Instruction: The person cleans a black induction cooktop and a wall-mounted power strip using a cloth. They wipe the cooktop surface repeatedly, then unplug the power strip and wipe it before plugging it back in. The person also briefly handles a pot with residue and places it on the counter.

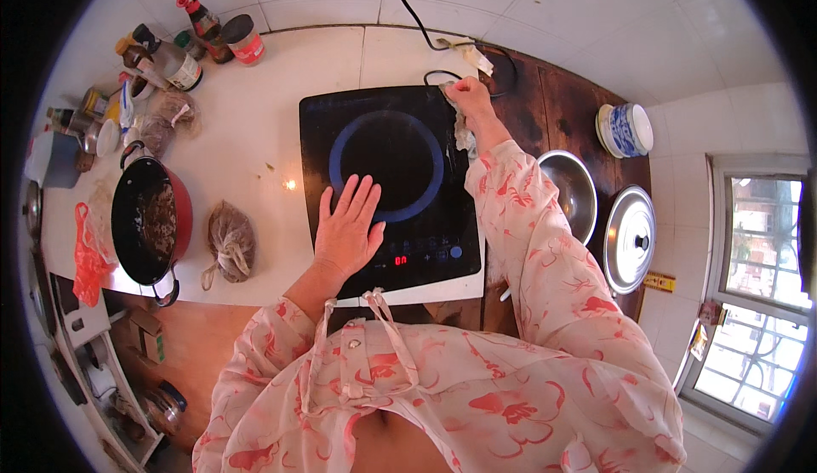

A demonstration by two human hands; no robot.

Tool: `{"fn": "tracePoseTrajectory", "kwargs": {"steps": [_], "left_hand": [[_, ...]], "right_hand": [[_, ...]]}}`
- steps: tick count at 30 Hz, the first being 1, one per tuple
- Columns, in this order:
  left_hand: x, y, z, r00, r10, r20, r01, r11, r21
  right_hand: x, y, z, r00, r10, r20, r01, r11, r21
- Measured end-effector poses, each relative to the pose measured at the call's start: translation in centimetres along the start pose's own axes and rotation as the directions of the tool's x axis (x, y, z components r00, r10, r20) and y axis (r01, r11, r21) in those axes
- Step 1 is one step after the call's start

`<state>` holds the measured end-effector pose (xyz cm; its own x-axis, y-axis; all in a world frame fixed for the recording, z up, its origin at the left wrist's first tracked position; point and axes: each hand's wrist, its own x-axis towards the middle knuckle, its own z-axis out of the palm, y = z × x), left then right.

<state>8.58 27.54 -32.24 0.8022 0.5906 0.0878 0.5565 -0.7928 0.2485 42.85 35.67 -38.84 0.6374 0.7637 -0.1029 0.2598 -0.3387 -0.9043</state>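
Observation:
A black induction cooktop (389, 160) with a blue ring lies before me, its red display lit. My left hand (350, 221) rests flat on its lower left part, fingers spread, palm down. At the cooktop's upper right corner, my right hand (469, 98) pinches a greyish, crumpled cloth or rag (463, 130) that hangs down along the right edge. Left of the cooktop lies a tied plastic bag with brown contents (231, 243). Farther left stands a red pot with a black inside (152, 221), holding some residue.
Bottles and jars (185, 68) stand along the back left. A black cable (415, 13) runs down the wall behind the cooktop. On the right are a metal bowl (568, 195), a metal lid (630, 240) and blue-and-white bowls (625, 130). A red plastic bag (88, 259) hangs over the left edge.

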Motion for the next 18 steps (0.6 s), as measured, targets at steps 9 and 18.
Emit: {"fn": "tracePoseTrajectory", "kwargs": {"steps": [9, 18], "left_hand": [[-0.4, 0.0, 0.6, 0.999, -0.039, -0.021, 0.038, 0.999, -0.036], [-0.1, 0.1, 0.2, 0.999, 0.003, -0.048, -0.004, 1.000, -0.023]], "right_hand": [[-17.4, 1.0, -4.4, 0.990, 0.112, 0.087, -0.111, 0.994, -0.015], [-5.6, 0.2, -1.7, 0.982, 0.121, 0.144, -0.138, 0.984, 0.116]]}}
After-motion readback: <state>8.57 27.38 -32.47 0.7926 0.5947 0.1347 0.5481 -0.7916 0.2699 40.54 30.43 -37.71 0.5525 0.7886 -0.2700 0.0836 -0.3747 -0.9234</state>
